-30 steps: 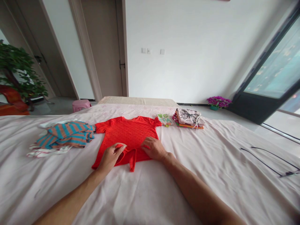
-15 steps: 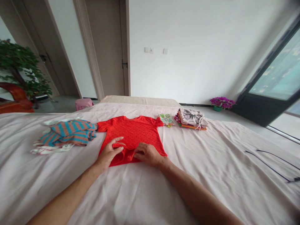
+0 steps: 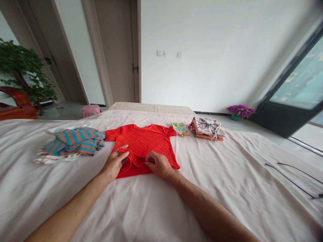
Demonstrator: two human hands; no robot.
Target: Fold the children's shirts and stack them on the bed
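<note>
A red short-sleeved T-shirt (image 3: 143,138) lies spread on the bed, its neckline away from me. Near its lower left side, my left hand (image 3: 116,163) has a raised red edge between thumb and fingers. My right hand (image 3: 158,164) is closed in a pinch on the same red cloth, further right by the bottom hem. Between both hands the gathered edge sags in a loose curve. Whether this fold is the shirt's own hem or a separate red piece, I cannot tell.
A rumpled striped garment (image 3: 75,139) lies on white clothes at left. At right are a small green-patterned folded cloth (image 3: 179,128) and a stack of folded clothes (image 3: 207,127). Black cords (image 3: 290,179) lie on the pale bedsheet (image 3: 214,188). A pink stool (image 3: 91,110) stands beyond.
My left hand has closed on the red edge and lifted it slightly away from me. My right hand stays pinched in nearly the same place. The view has shifted a little.
</note>
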